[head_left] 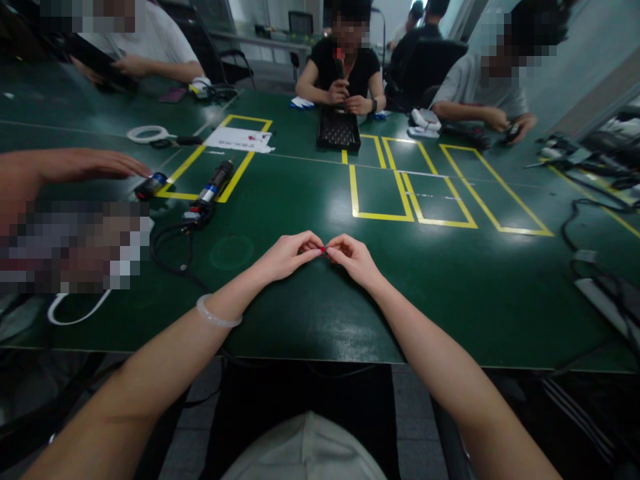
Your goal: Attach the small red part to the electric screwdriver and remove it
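Wristband: white bangle (219,317) on L wrist, just past near edge of green table (450,293).
L hand (295,257): over table, inward of near edge, approx mid-length; thumb + fingertips pinched on small red pc (323,250).
R hand (354,259): facing L, fingertips nearly meeting the other's; thumb + index also pinched at the red pc.
Red pc: btwn both hands' fingertips, nr middle of near edge; mostly hidden, too small to ID. Can't tell if it touches the tabletop.
R edge: pale block (606,308) w/ dark cables nr near R corner; cable pile (600,160) further up same edge.
Black cable (173,265): looped L of the hands, runs to long tool (213,190) w/ blue band, which lies tilted across the near strip of the L tape frame.
Co-worker hand (100,163): from L side, fingertips at a shorter dark tool w/ blue band (151,186).
Yellow tape frames (383,217): mid-table, R of centre, in a row.
Paper (237,139): toward far edge, L of centre, small red bits on top; white ring (147,135) w/ dark handle to its L.
Black tray (339,130): nr middle of far edge; person behind holds red-tipped tool (340,63) upright.
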Motion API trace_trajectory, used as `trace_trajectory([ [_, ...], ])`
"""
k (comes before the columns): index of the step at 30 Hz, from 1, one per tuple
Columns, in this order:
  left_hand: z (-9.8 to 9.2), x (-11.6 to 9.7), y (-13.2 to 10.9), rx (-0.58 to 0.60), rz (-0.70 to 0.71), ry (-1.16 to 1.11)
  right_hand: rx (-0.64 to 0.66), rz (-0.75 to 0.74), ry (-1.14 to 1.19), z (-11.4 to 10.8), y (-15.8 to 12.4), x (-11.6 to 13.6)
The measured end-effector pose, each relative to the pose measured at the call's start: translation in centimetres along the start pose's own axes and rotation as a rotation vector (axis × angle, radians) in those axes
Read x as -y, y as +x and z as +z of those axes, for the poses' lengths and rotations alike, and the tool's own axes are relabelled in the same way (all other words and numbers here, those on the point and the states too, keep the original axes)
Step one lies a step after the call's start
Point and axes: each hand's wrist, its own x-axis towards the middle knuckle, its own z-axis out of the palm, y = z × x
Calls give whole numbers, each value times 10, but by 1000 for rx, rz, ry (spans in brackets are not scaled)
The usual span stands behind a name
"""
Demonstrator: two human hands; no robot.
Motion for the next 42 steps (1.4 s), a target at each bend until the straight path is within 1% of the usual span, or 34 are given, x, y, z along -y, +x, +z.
trace_trajectory([
  [7,-1,1,0,-17,50,20,15,-15,-3,1,1,-5],
  [11,-1,1,-1,5,78,57,44,-11,-30,-1,2,-5],
  [13,-5,-2,-1,-3,94,104,56,-5,-53,-1,1,-4],
  [14,-10,-3,-1,-30,102,141,57,-2,-56,-1,1,-3],
  [16,-24,-4,-2,-138,93,250,52,6,-52,-1,0,-1],
  [17,-34,-2,-3,-217,72,319,50,11,-48,0,0,0],
  [19,-59,6,-8,-399,-21,479,46,12,-47,0,0,1],
  [21,-87,20,-16,-595,-172,631,45,8,-52,0,0,1],
  [23,-111,38,-27,-774,-363,745,48,10,-54,1,0,1],
  [25,-128,56,-37,-839,-553,796,59,17,-52,1,1,1],
  [26,-134,63,-41,-823,-647,800,57,16,-46,0,1,1],
  [28,-140,74,-47,-718,-813,772,55,14,-36,0,1,0],
  [30,-142,80,-49,-600,-905,743,48,15,-32,0,1,0],
  [32,-142,81,-49,-535,-919,742,42,17,-31,0,1,-1],
  [36,-143,79,-49,-470,-913,753,48,14,-23,0,1,-4],
  [39,-147,82,-49,-445,-929,742,45,11,-29,0,2,-4],
  [42,-151,92,-49,-447,-920,727,55,19,-40,-1,2,-3],
])
